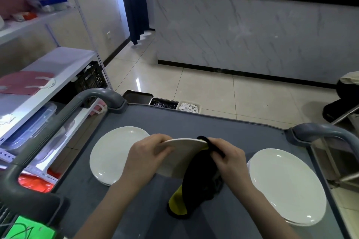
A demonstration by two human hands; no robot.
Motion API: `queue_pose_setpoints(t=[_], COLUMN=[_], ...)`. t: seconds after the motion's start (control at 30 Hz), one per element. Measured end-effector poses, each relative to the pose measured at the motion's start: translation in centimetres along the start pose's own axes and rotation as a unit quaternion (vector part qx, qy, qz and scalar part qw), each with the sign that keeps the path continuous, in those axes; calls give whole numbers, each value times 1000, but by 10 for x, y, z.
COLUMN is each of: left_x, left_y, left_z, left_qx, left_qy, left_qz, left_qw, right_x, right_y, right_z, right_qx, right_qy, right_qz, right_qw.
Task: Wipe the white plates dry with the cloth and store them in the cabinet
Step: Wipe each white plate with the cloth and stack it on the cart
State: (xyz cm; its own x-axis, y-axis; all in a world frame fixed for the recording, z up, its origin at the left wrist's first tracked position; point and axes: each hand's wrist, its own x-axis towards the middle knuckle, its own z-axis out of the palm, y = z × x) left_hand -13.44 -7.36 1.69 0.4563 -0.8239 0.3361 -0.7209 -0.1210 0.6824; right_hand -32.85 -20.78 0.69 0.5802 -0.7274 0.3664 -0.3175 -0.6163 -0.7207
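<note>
My left hand (pixel 144 158) grips a white plate (pixel 183 151) by its left rim and holds it tilted on edge above the grey cart top (pixel 223 126). My right hand (pixel 228 158) presses a black and yellow cloth (pixel 196 184) against the plate's right rim; the cloth hangs down to the cart. A second white plate (pixel 110 156) lies flat on the cart at the left. On the right lies a white plate (pixel 285 184) with another rim showing beneath it.
The cart has grey handles at the left (pixel 58 120) and right (pixel 320 132). A white shelf unit (pixel 48 83) with boxes stands to the left. A marble-fronted counter (pixel 252 35) rises ahead across tiled floor. Trays (pixel 164 104) sit past the cart's far edge.
</note>
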Motion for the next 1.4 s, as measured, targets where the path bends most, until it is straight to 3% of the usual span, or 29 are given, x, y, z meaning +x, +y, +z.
queue_pose_setpoints(t=[0.13, 0.3, 0.43, 0.73, 0.83, 1.07, 1.27, 1.4], left_x=[-7, -3, 4, -12, -13, 1, -7, -13], left_y=[-24, -12, 15, -28, -26, 15, -18, -32], left_z=[-3, 4, 13, -1, 4, 16, 1, 1], left_qx=[-70, 61, 126, -58, -43, 84, 15, -43], left_qy=[-18, 22, -1, -35, -3, -18, -29, -27], left_qz=[-80, 42, 148, -76, -61, 110, -3, -82], left_qw=[994, 997, 981, 995, 997, 990, 999, 995], right_x=[1, 7, 5, 3, 8, 8, 2, 7], right_y=[5, -2, -17, -4, -4, -25, -8, -2], right_z=[-11, -8, 8, -6, -7, 13, 3, -6], right_qx=[63, -32, -130, -14, -35, -148, -44, -27], right_qy=[-16, -73, -116, -32, -52, -86, -15, -39], right_qz=[69, 33, -32, 31, 29, -62, -6, 34], right_qw=[995, 996, 984, 999, 998, 983, 999, 998])
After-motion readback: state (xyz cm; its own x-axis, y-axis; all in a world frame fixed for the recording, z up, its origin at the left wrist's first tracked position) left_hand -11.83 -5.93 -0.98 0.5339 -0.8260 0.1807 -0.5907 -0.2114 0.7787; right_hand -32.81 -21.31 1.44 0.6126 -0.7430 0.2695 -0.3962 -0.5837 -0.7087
